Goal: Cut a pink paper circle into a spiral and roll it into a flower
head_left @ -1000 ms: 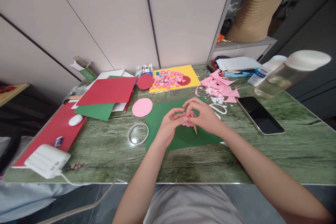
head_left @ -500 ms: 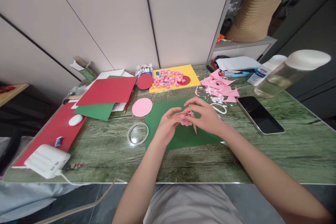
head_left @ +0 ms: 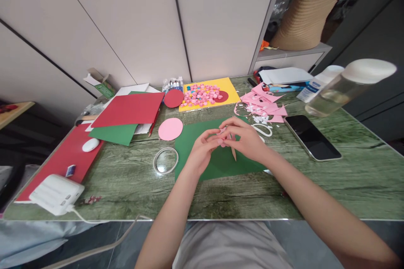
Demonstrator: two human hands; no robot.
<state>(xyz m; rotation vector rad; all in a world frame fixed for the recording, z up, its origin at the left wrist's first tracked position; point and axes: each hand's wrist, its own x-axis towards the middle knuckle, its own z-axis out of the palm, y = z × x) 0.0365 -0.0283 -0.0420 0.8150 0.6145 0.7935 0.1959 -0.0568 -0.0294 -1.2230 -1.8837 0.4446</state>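
Above a green paper sheet (head_left: 208,172), my left hand (head_left: 203,149) and my right hand (head_left: 244,136) meet fingertip to fingertip. Both are closed in a pinch on a small pink paper flower (head_left: 223,143), mostly hidden behind the fingers. A pale pointed strip (head_left: 234,154) shows under my right hand; I cannot tell whether it is joined to the flower. White-handled scissors (head_left: 265,130) lie just beyond my right hand. A pink paper circle (head_left: 170,129) and a roll of tape (head_left: 166,161) rest left of the green sheet.
Small pink pieces (head_left: 202,94) cover a yellow sheet (head_left: 232,88) at the back. Pink paper scraps (head_left: 263,103), a phone (head_left: 312,136) and a bottle (head_left: 331,94) stand or lie to the right. Red sheets (head_left: 129,109) and a white charger (head_left: 57,193) are on the left.
My right fingers have shifted slightly left and closer over the pink flower, so less of it shows. The things on the table have stayed put.
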